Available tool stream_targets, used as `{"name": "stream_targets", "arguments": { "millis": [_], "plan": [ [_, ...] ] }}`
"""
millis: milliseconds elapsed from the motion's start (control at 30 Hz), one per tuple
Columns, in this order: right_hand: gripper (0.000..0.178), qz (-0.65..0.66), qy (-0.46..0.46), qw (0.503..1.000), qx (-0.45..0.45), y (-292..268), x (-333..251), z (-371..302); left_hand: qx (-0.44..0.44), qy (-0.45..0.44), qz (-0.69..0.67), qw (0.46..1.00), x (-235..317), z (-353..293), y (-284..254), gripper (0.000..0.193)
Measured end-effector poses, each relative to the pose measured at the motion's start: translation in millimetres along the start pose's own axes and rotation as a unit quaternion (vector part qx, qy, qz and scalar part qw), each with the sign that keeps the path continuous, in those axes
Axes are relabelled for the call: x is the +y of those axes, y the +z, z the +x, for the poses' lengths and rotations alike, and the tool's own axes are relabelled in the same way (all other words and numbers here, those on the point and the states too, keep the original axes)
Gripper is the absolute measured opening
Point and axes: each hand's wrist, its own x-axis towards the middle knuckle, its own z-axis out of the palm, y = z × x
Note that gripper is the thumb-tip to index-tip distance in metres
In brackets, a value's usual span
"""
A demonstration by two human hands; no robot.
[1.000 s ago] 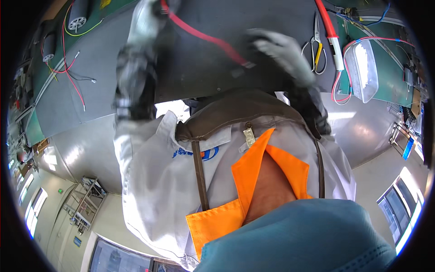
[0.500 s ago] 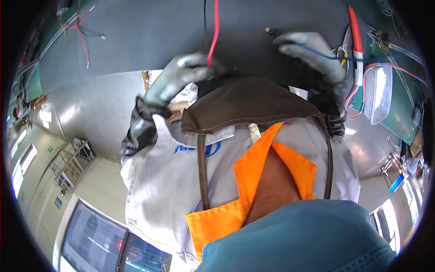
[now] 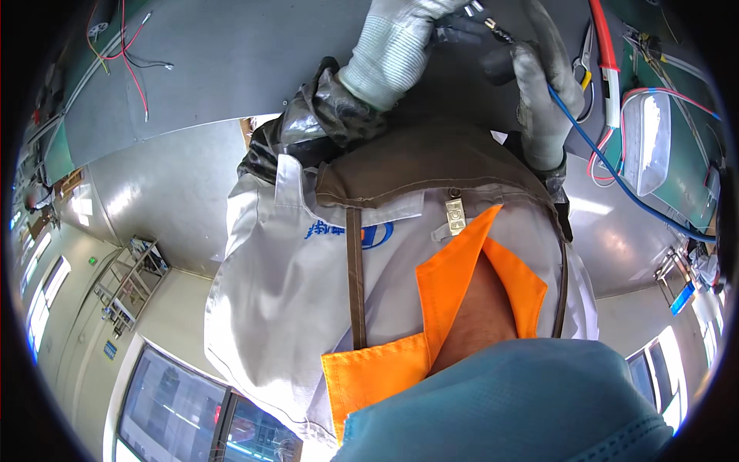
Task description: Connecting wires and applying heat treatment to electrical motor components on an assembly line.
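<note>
My right hand (image 3: 543,92), in a grey-white glove, is closed on a blue wire (image 3: 593,146). A small dark and brassy terminal (image 3: 499,31) sticks out past its fingertips, toward the other hand. The wire trails from the palm to the lower right. My left hand (image 3: 396,50), gloved too, is bent inward close to the terminal. Its fingers are closed around something with a small silvery end (image 3: 474,8), partly cut off by the top edge. A narrow gap separates this silvery end from the terminal.
On the dark worktop (image 3: 223,61), red and black wires (image 3: 138,65) lie at the left. To the right are a red-and-white handled tool (image 3: 604,46), a cutting tool with yellow on its handle (image 3: 586,77), a clear plastic tray (image 3: 648,146) and more wires.
My left hand has moved right and up, and the red wire by it is out of sight. My right hand has turned its fingers upward, bringing the blue wire's terminal near the left hand.
</note>
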Motion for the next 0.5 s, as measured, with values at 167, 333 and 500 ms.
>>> {"name": "stream_targets", "arguments": {
  "millis": [167, 333, 500],
  "plan": [
    [0.06, -0.025, -0.013, 0.999, 0.038, 13, -1, 2, -0.039, 0.259, 0.213, 0.941, -21, 5, -13, 0.038],
    [0.057, -0.18, -0.085, 0.979, 0.046, 10, 15, 6, 0.003, -0.006, -0.005, 1.0, 0, 7, 10, 0.038],
    [0.054, -0.272, -0.227, 0.931, 0.089, 15, 31, 6, -0.038, 0.3, 0.27, 0.914, -17, 7, -5, 0.036]
  ]
}}
